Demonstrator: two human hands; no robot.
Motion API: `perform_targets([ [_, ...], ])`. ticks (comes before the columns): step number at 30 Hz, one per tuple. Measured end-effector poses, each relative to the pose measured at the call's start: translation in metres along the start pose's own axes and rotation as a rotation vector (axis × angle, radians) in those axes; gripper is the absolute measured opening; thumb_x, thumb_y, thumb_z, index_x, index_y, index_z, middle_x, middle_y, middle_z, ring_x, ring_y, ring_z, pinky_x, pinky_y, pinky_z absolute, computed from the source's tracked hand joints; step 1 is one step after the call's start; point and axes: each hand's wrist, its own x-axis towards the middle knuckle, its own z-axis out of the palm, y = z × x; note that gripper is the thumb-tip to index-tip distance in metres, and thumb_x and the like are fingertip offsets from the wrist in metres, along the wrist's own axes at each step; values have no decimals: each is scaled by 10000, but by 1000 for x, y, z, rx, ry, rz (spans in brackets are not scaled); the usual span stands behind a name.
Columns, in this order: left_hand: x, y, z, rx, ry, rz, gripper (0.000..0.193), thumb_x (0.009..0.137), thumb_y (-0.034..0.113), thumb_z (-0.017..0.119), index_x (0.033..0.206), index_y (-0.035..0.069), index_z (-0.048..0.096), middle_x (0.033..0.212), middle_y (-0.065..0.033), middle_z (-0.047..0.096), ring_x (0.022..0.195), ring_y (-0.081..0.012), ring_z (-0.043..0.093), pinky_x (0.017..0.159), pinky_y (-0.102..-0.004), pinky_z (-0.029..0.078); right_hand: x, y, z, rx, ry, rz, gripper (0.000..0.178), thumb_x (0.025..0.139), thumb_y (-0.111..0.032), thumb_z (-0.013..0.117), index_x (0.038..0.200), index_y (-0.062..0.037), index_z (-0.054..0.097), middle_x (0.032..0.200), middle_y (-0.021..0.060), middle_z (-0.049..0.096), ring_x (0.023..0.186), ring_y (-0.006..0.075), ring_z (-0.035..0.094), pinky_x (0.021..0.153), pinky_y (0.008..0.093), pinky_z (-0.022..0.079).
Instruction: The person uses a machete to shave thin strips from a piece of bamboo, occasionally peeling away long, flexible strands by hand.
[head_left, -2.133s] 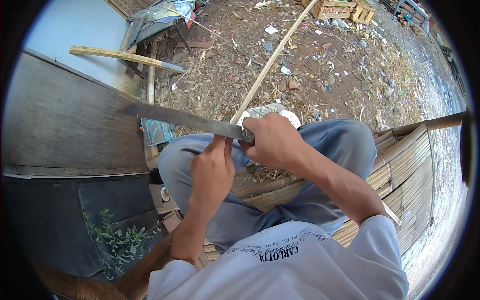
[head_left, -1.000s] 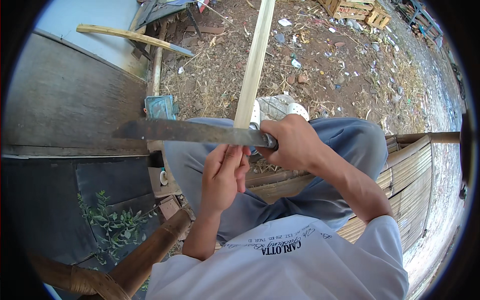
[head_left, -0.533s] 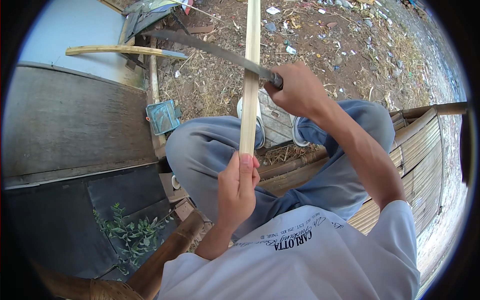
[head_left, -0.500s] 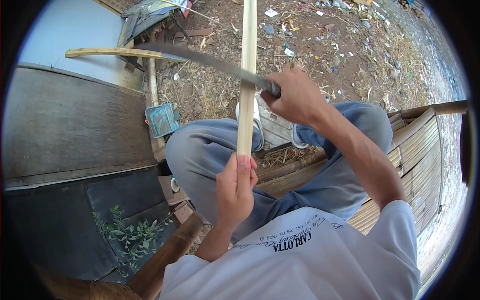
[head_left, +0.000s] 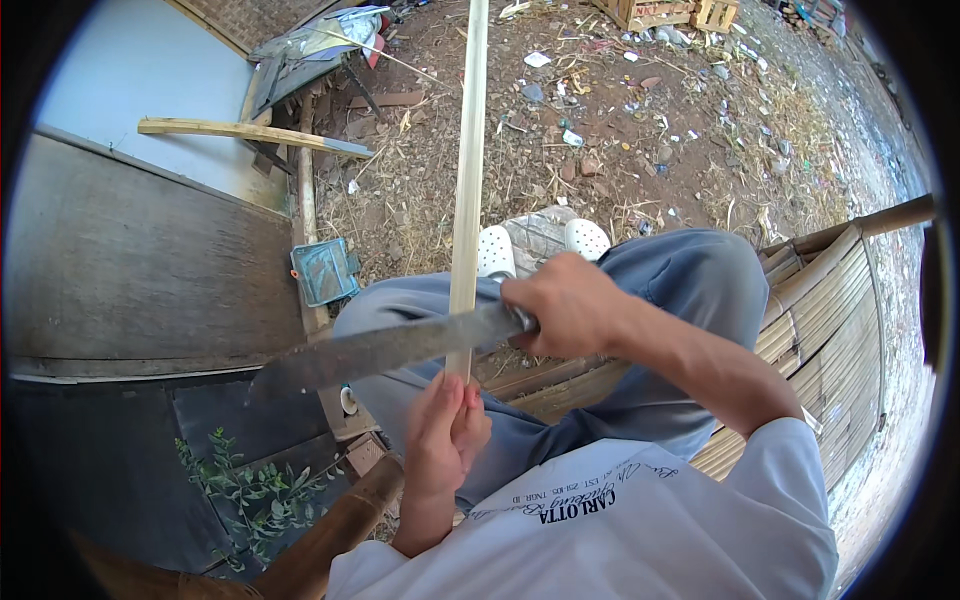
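Note:
My left hand (head_left: pixel 440 435) is closed round the near end of a long, pale strip of bamboo or wood (head_left: pixel 466 190), which stretches away from me over my legs. In my right hand (head_left: pixel 568 305) is the handle of a machete (head_left: pixel 375 350). Its broad, dark, stained blade points left and lies across the strip, just beyond my left fingers. Whether the edge touches the strip I cannot tell.
I sit on a bamboo slat bench (head_left: pixel 825 320). White clogs (head_left: pixel 585 238) rest on a flat slab. A blue basket (head_left: pixel 325 272) stands left beside a wooden panel (head_left: pixel 150 250), with a leafy plant (head_left: pixel 255 490) nearer. Farther off are a plank (head_left: pixel 250 131), littered soil and a wooden crate (head_left: pixel 655 12).
The machete has come down along the strip toward my left hand. My left hand has shifted slightly nearer and left, and the strip with it.

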Motion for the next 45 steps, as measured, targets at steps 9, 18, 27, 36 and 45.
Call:
perform_targets([
  [9, -14, -8, -23, -228, -49, -195, 318, 1044, 307, 280, 851, 86, 404, 435, 44, 250, 287, -61, 183, 322, -233, 150, 42, 57, -48, -172, 218, 374, 152, 722, -198, 658, 782, -59, 656, 653, 160, 627, 623, 350, 619, 608, 445, 494],
  [18, -57, -10, -57, -149, -72, -203, 342, 1009, 326, 407, 792, 63, 441, 448, 40, 281, 322, -55, 222, 341, -238, 163, 42, 53, -39, -66, 232, 485, 204, 731, -211, 626, 865, -85, 714, 725, 202, 663, 701, 350, 667, 699, 446, 534],
  [27, -69, -37, -87, -321, -229, -348, 341, 1002, 316, 421, 808, 37, 461, 459, 18, 311, 338, -56, 219, 346, -229, 178, 31, 121, -106, 536, 854, 878, 284, 803, -242, 619, 656, -17, 527, 564, 5, 480, 422, 116, 433, 405, 271, 344],
  [36, 19, -3, -10, 101, -84, 84, 323, 1020, 319, 372, 917, 37, 490, 517, 20, 363, 359, -51, 298, 353, -197, 252, 31, 33, -94, 1252, 480, 654, 298, 857, -305, 660, 721, -141, 451, 563, -86, 358, 428, 23, 344, 415, 201, 289],
  [45, 62, 22, 21, 336, 11, 269, 436, 1023, 339, 251, 1155, 11, 508, 603, 11, 404, 426, -36, 319, 396, -188, 270, 43, 12, -48, 1481, 305, 655, 246, 856, -283, 646, 827, -69, 529, 594, -54, 419, 455, 37, 395, 434, 214, 328],
])
